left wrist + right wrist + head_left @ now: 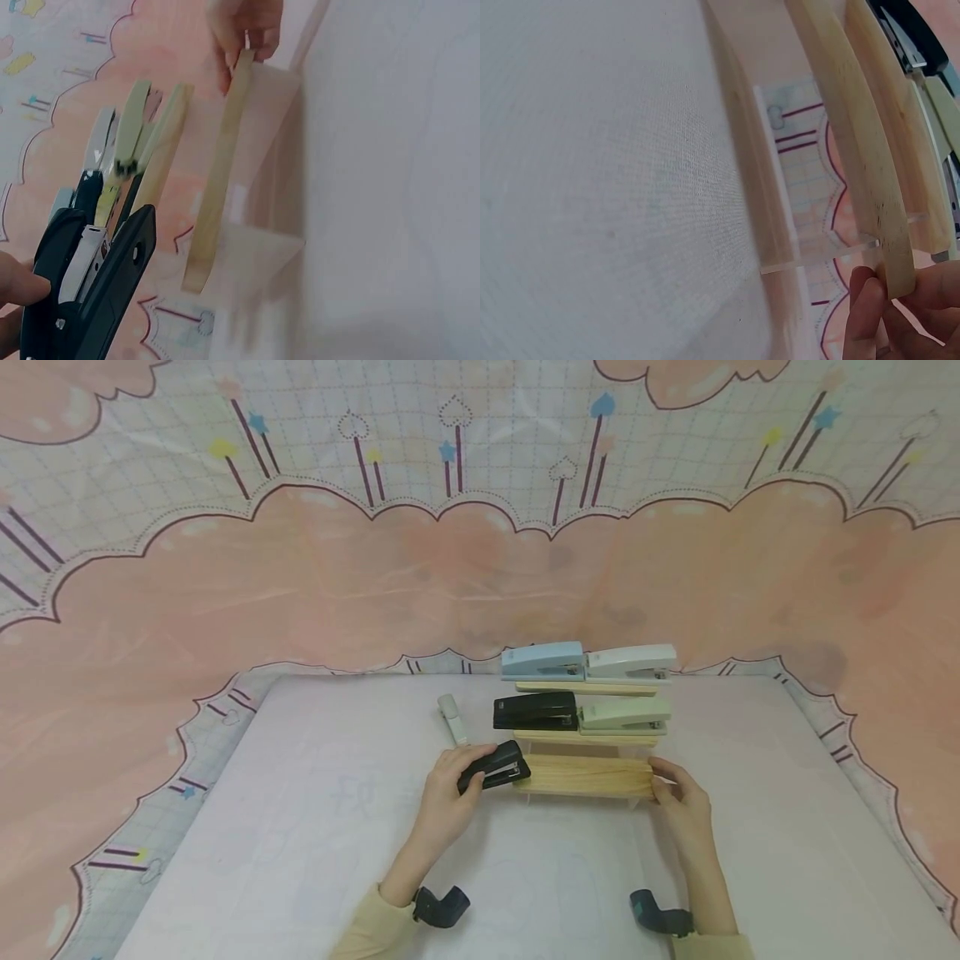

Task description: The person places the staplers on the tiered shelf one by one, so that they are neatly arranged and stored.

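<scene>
My left hand (450,782) grips a small black stapler (495,766) at the left end of the lowest wooden shelf (588,776). In the left wrist view the jaws of this stapler (90,277) point up toward the rack, with my thumb on its side. With thumb and fingers my right hand (684,799) pinches the right end of the same bare shelf board (877,172). On the middle tier sit a larger black stapler (535,711) and a pale green stapler (625,716). A light blue stapler (542,660) and a white stapler (632,662) stand on the top tier.
A small pale grey-white stapler-like object (452,718) lies on the white tabletop (315,827) left of the rack. Clear supports (821,256) hold up the wooden boards. Behind the table hangs a patterned pink cloth (420,585).
</scene>
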The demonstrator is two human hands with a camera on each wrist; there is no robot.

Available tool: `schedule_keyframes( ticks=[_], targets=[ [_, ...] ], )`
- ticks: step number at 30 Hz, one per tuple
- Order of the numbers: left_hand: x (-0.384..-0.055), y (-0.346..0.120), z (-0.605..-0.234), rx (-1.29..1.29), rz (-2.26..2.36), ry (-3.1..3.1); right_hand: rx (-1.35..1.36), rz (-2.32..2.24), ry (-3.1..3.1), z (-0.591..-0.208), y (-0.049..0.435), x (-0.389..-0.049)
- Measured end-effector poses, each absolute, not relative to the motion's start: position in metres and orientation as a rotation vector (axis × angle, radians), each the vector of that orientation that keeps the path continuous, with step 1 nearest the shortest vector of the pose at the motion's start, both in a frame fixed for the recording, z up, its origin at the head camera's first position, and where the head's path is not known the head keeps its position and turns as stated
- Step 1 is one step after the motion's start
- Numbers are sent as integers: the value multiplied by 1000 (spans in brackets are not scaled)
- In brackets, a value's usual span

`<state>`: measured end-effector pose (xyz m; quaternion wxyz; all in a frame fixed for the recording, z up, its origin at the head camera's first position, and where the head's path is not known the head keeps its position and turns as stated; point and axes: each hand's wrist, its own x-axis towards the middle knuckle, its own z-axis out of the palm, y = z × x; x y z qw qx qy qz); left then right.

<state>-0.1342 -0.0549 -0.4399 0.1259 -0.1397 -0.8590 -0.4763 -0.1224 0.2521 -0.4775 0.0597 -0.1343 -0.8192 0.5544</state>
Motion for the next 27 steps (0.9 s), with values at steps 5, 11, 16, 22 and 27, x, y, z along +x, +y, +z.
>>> schedule_keyframes(
  ticks=[5, 11, 16, 22, 27],
  targets=[
    [-136, -37, -445, -486, -1416, -2493, -406, 1673, -2479, -479, 253, -123],
    [-142, -14, -452, -609, -1417, -2485, -402, 1688, -2466, -481, 254, -124],
    [-147, 5, -452, -661, -1441, -2501, -397, 1716, -2445, -479, 254, -124],
    [-155, 25, -454, -723, -1407, -2513, -397, 1712, -2451, -479, 254, -124],
    [-159, 38, -457, -752, -1400, -2494, -392, 1701, -2463, -480, 255, -124]
  ],
)
